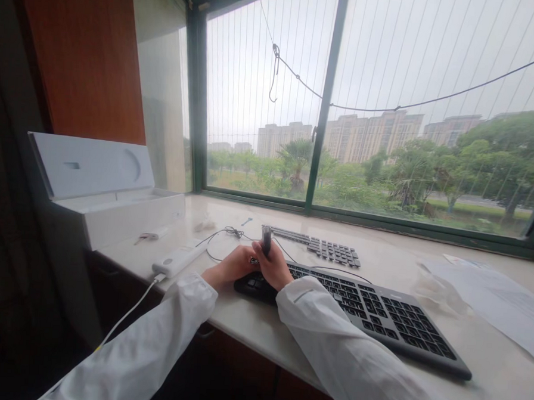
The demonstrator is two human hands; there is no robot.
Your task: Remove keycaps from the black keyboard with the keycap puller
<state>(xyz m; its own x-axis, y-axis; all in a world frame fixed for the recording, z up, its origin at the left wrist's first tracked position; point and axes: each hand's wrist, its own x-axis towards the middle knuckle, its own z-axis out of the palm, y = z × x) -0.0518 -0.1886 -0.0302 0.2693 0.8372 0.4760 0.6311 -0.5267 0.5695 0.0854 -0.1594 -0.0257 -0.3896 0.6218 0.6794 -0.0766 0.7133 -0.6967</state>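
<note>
A long black keyboard lies slantwise along the front of the counter. Many of its positions look bare of keycaps, while a few dark caps show at its left end. My right hand is closed around an upright tool with a dark handle, over the keyboard's left part. The tool's working end is hidden by my fingers. My left hand rests at the keyboard's back left corner, its fingers closed and partly covered by my right hand. What they hold, if anything, cannot be made out. Loose keycaps lie in rows behind the keyboard.
An open white box stands at the left. Near it are a white power strip with a plugged-in white cable and a coiled black cable. A small blue item lies farther back. Papers and clear plastic cover the right side.
</note>
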